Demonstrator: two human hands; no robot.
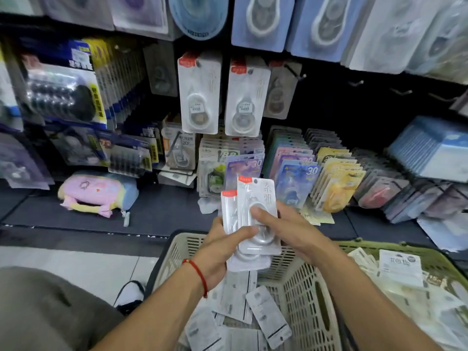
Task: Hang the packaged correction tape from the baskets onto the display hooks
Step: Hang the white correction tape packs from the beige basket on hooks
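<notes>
Both hands hold a small stack of white correction tape packs with red top labels, upright above the beige basket. My left hand grips the stack from the lower left, thumb across the front. My right hand holds the front pack from the right, thumb on its blister. More of the same packs lie face down in the basket. Two matching packs hang on hooks above. Bare display hooks jut from the dark panel at the upper right.
A green basket with other packaged goods stands at the right. The low shelf carries rows of coloured tape packs and a pink plush pouch. Larger blue packs hang along the top. My knee fills the lower left.
</notes>
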